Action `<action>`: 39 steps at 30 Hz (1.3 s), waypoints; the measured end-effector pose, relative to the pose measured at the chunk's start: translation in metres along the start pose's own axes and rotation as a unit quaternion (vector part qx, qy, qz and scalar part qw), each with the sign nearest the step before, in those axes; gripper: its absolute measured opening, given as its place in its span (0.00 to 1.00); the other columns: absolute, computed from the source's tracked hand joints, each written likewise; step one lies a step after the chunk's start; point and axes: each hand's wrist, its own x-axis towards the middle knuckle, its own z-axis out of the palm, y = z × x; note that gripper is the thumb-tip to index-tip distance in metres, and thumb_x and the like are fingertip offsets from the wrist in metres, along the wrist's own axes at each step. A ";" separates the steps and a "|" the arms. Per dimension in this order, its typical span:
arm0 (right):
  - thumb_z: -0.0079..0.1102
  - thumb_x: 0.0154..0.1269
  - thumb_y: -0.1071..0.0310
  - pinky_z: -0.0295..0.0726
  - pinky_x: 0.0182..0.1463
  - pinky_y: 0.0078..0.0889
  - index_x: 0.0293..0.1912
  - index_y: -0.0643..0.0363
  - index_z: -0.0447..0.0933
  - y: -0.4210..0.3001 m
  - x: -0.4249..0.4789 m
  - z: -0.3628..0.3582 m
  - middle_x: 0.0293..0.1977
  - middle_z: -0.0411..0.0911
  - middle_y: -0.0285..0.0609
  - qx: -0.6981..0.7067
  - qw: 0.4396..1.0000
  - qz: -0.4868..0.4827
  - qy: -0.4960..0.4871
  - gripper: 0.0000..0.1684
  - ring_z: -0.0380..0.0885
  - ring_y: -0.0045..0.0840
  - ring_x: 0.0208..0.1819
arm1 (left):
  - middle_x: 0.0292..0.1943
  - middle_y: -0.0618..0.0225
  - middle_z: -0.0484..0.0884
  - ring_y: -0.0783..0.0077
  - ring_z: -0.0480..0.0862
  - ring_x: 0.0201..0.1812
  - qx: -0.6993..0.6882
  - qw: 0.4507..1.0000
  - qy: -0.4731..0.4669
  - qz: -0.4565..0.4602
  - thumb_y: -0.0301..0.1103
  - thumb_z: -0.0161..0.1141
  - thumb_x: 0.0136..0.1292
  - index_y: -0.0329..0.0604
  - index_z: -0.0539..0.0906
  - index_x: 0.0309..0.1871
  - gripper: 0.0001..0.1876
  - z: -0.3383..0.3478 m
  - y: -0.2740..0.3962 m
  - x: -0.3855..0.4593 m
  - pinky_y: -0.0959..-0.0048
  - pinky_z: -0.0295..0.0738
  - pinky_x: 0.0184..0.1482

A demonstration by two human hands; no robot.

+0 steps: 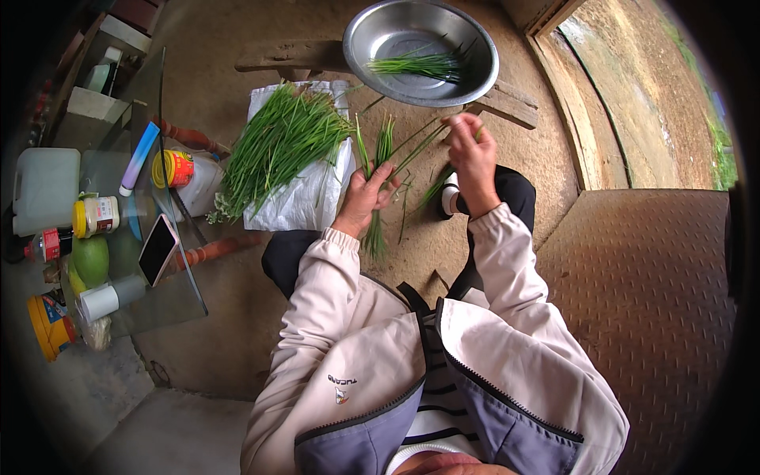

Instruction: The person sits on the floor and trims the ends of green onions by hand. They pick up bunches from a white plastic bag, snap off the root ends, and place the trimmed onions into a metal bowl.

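Note:
My left hand (pixel 366 195) is closed around a small bunch of long green stalks, probably chives (pixel 385 142), whose ends hang below the hand. To its right, my right hand (pixel 472 148) pinches the ends of a few stalks stretched between both hands. A big heap of the same greens (pixel 285 142) lies on a white woven sack (pixel 314 202) left of my hands. Beyond them, a metal basin (pixel 362 77) holds another bunch of greens (pixel 421 64). Some loose stalks lie on the floor between my feet.
The basin rests on a low wooden bench (pixel 504 105). At left, a glass tabletop (pixel 178 267) carries a phone (pixel 159 249), a green fruit (pixel 90 261), a paper roll (pixel 100 303) and several jars. A textured metal plate (pixel 641 285) lies at right, near a doorway.

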 end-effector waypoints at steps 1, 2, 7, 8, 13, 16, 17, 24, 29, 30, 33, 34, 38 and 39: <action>0.60 0.72 0.63 0.49 0.18 0.13 0.42 0.58 0.78 -0.011 0.008 -0.005 0.18 0.61 0.20 0.024 0.999 -0.020 0.014 0.09 0.53 0.05 0.16 | 0.30 0.69 0.80 0.88 0.63 0.17 0.020 1.000 0.021 0.004 0.43 0.61 0.71 0.44 0.76 0.42 0.12 -0.002 -0.002 0.002 0.85 0.54 0.18; 0.59 0.73 0.63 0.49 0.18 0.13 0.42 0.59 0.77 -0.024 0.014 -0.009 0.18 0.61 0.21 0.039 0.998 -0.040 0.018 0.09 0.53 0.05 0.16 | 0.30 0.69 0.80 0.88 0.62 0.16 0.040 0.998 0.042 0.008 0.43 0.61 0.71 0.44 0.76 0.41 0.12 -0.005 -0.003 0.003 0.84 0.54 0.17; 0.56 0.75 0.63 0.49 0.17 0.13 0.42 0.61 0.75 -0.068 0.026 -0.032 0.18 0.62 0.23 0.054 0.995 -0.011 -0.078 0.10 0.53 0.05 0.15 | 0.22 0.74 0.75 0.86 0.63 0.15 0.107 0.975 0.181 0.076 0.40 0.62 0.69 0.41 0.76 0.40 0.12 -0.017 -0.008 0.010 0.81 0.57 0.16; 0.56 0.75 0.63 0.49 0.17 0.13 0.42 0.61 0.75 -0.070 0.021 -0.030 0.18 0.62 0.23 0.046 0.995 0.006 -0.085 0.10 0.54 0.05 0.16 | 0.21 0.77 0.72 0.87 0.63 0.15 0.110 0.970 0.190 0.103 0.38 0.64 0.68 0.40 0.77 0.39 0.11 -0.018 -0.008 0.013 0.81 0.56 0.16; 0.61 0.72 0.63 0.51 0.19 0.12 0.42 0.58 0.78 -0.034 -0.004 -0.016 0.20 0.66 0.22 -0.044 0.983 0.137 -0.116 0.08 0.54 0.06 0.16 | 0.23 0.78 0.71 0.89 0.61 0.16 0.083 0.977 0.157 0.116 0.37 0.64 0.69 0.39 0.81 0.42 0.11 -0.008 0.004 0.007 0.84 0.54 0.18; 0.61 0.71 0.63 0.52 0.21 0.14 0.43 0.59 0.79 -0.004 -0.016 -0.007 0.24 0.73 0.25 -0.065 0.967 0.196 -0.149 0.09 0.56 0.06 0.18 | 0.26 0.77 0.74 0.92 0.60 0.17 0.106 0.979 0.114 0.129 0.38 0.64 0.69 0.36 0.83 0.51 0.15 0.005 0.007 0.000 0.84 0.54 0.19; 0.61 0.71 0.64 0.54 0.21 0.14 0.44 0.60 0.79 0.002 -0.019 -0.003 0.29 0.79 0.29 -0.071 0.962 0.211 -0.157 0.09 0.59 0.06 0.19 | 0.24 0.80 0.73 0.91 0.60 0.18 0.114 0.980 0.106 0.124 0.38 0.65 0.68 0.37 0.83 0.51 0.15 0.006 0.009 -0.001 0.84 0.54 0.19; 0.64 0.69 0.68 0.65 0.28 0.14 0.43 0.66 0.81 0.029 -0.031 0.010 0.31 0.81 0.29 -0.176 0.955 0.173 -0.164 0.10 0.71 0.07 0.27 | 0.25 0.81 0.80 0.90 0.65 0.18 0.186 0.964 0.044 0.187 0.40 0.68 0.65 0.40 0.87 0.42 0.12 0.012 0.009 -0.004 0.84 0.56 0.19; 0.65 0.68 0.68 0.72 0.35 0.15 0.42 0.67 0.81 0.028 -0.033 0.013 0.32 0.82 0.31 -0.204 0.953 0.156 -0.160 0.10 0.75 0.10 0.32 | 0.25 0.81 0.80 0.90 0.66 0.18 0.205 0.959 0.054 0.189 0.40 0.68 0.65 0.41 0.87 0.39 0.11 0.002 0.001 0.000 0.84 0.57 0.20; 0.65 0.67 0.68 0.73 0.36 0.16 0.42 0.67 0.81 0.027 -0.034 0.012 0.32 0.82 0.31 -0.209 0.952 0.154 -0.160 0.10 0.75 0.10 0.33 | 0.25 0.81 0.79 0.91 0.66 0.18 0.208 0.958 0.054 0.191 0.40 0.68 0.65 0.41 0.87 0.39 0.11 0.002 0.000 0.001 0.84 0.57 0.20; 0.66 0.67 0.69 0.73 0.36 0.16 0.41 0.67 0.81 0.028 -0.034 0.011 0.33 0.82 0.32 -0.208 0.953 0.147 -0.163 0.10 0.76 0.10 0.33 | 0.25 0.80 0.79 0.90 0.69 0.20 0.218 0.956 0.053 0.189 0.39 0.68 0.66 0.40 0.86 0.38 0.11 0.001 -0.001 0.001 0.84 0.60 0.22; 0.66 0.67 0.69 0.73 0.36 0.16 0.41 0.67 0.81 0.028 -0.035 0.011 0.33 0.82 0.32 -0.209 0.953 0.148 -0.162 0.10 0.76 0.11 0.33 | 0.25 0.80 0.79 0.90 0.70 0.21 0.223 0.955 0.052 0.188 0.38 0.68 0.66 0.39 0.86 0.38 0.10 0.001 0.000 0.001 0.84 0.62 0.23; 0.66 0.66 0.69 0.74 0.37 0.17 0.40 0.67 0.81 0.026 -0.037 0.012 0.32 0.82 0.33 -0.225 0.948 0.162 -0.159 0.09 0.76 0.12 0.33 | 0.25 0.79 0.79 0.86 0.75 0.27 0.260 0.934 0.067 0.235 0.33 0.66 0.66 0.38 0.85 0.36 0.07 0.002 -0.005 0.003 0.81 0.70 0.31; 0.66 0.66 0.69 0.74 0.37 0.18 0.40 0.67 0.81 0.025 -0.037 0.012 0.32 0.82 0.33 -0.232 0.945 0.167 -0.158 0.09 0.76 0.12 0.33 | 0.25 0.79 0.79 0.85 0.76 0.28 0.275 0.927 0.076 0.242 0.32 0.66 0.65 0.37 0.85 0.36 0.07 0.004 -0.004 0.002 0.80 0.71 0.33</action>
